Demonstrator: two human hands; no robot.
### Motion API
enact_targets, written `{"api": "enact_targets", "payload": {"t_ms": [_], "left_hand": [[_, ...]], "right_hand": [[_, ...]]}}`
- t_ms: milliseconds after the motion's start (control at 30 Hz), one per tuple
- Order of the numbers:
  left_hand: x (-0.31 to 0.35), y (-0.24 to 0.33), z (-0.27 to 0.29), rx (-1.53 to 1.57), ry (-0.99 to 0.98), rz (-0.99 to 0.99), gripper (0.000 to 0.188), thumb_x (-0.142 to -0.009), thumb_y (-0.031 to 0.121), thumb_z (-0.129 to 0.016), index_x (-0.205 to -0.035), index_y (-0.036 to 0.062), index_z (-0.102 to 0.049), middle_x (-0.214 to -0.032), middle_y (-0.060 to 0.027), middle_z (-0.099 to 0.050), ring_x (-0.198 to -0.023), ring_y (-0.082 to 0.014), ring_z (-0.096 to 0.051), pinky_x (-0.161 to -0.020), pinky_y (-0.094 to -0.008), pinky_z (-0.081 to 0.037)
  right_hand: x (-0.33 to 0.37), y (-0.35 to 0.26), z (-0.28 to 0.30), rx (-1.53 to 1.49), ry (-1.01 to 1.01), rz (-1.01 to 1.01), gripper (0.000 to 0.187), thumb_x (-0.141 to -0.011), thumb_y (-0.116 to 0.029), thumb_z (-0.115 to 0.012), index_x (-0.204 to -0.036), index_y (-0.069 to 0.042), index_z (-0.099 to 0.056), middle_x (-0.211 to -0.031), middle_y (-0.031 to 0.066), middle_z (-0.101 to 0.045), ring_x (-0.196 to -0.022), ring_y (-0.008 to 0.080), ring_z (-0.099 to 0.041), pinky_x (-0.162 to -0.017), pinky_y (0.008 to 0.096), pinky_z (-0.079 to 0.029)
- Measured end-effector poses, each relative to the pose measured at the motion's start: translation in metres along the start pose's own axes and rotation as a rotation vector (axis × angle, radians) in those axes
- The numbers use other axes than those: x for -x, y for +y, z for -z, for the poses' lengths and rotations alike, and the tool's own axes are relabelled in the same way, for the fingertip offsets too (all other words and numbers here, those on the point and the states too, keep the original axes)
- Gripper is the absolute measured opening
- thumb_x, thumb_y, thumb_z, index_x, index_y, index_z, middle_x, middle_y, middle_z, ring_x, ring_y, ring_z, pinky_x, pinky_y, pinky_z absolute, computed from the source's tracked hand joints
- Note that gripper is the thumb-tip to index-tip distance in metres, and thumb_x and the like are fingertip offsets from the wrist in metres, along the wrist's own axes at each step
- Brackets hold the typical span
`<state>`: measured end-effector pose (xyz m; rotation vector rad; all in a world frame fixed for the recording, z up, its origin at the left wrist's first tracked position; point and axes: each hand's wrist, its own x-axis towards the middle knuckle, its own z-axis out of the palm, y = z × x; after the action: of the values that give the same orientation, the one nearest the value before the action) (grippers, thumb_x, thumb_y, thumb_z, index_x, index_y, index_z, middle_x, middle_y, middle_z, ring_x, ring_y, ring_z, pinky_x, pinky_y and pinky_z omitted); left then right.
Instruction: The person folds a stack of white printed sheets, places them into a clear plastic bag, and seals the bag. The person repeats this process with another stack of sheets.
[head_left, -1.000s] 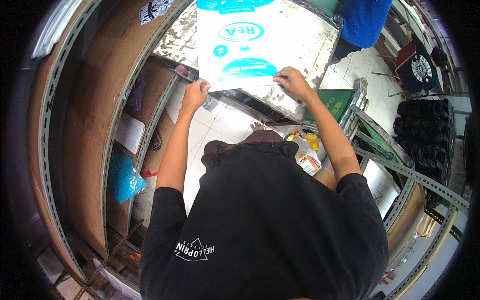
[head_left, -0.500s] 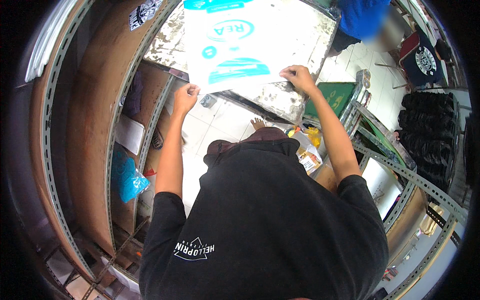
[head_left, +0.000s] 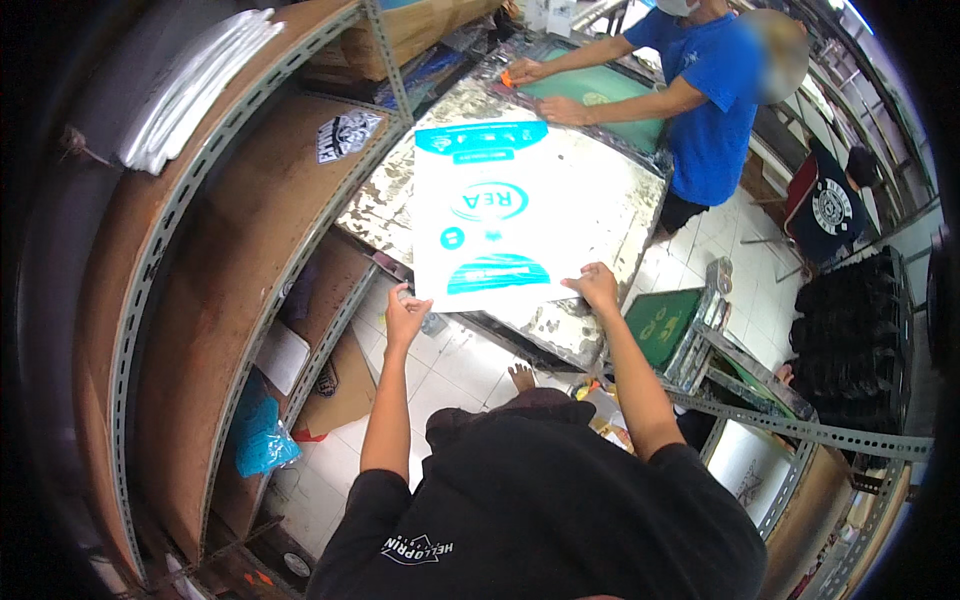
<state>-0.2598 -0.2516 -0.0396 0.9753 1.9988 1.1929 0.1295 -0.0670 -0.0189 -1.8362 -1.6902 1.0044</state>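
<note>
A white sheet point(head_left: 470, 235) with light-blue print, perhaps a plastic bag, lies flat on a worn, blotchy table point(head_left: 610, 215). Its near left corner reaches past the table's edge. My left hand point(head_left: 405, 318) is at that corner, the thumb by the sheet's edge and the index finger bent away from it. At the near right corner is my right hand point(head_left: 598, 288), its thumb and index finger apart beside the edge.
Across the table a person in a blue shirt point(head_left: 715, 110) has both hands at a green screen frame point(head_left: 590, 90). Wooden shelving point(head_left: 250, 220) with metal angle posts stands at my left. Another green screen point(head_left: 655, 325) leans at right, near a metal rack point(head_left: 800, 430).
My view has tilted up, so the far side of the table and the co-worker's hands now show. Both my hands have gone from pinching the sheet's corners to fingers apart.
</note>
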Motion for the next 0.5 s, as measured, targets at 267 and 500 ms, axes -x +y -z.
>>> {"api": "enact_targets", "payload": {"t_ms": [267, 500], "left_hand": [[0.132, -0.172, 0.03, 0.507, 0.255, 0.571, 0.028, -0.104, 0.035, -0.061, -0.102, 0.0078, -0.069, -0.081, -0.0006, -0.065, -0.068, -0.011, -0.057, -0.06, -0.028, -0.047], [0.271, -0.242, 0.057, 0.152, -0.386, 0.868, 0.024, -0.098, 0.026, -0.07, -0.108, 0.0039, -0.073, -0.086, -0.0052, -0.07, -0.072, -0.0148, -0.065, -0.064, -0.0289, -0.053]], "right_hand": [[0.08, 0.062, -0.025, -0.657, 0.361, 0.147, 0.032, -0.1, 0.003, -0.059, -0.131, 0.006, -0.052, -0.123, 0.0217, -0.069, -0.118, 0.0273, -0.067, -0.103, 0.0365, -0.053], [0.124, 0.058, -0.035, -0.37, 0.385, 0.27, 0.032, -0.093, 0.005, -0.062, -0.125, -0.001, -0.064, -0.13, 0.0104, -0.071, -0.123, 0.0213, -0.065, -0.107, 0.0303, -0.047]]}}
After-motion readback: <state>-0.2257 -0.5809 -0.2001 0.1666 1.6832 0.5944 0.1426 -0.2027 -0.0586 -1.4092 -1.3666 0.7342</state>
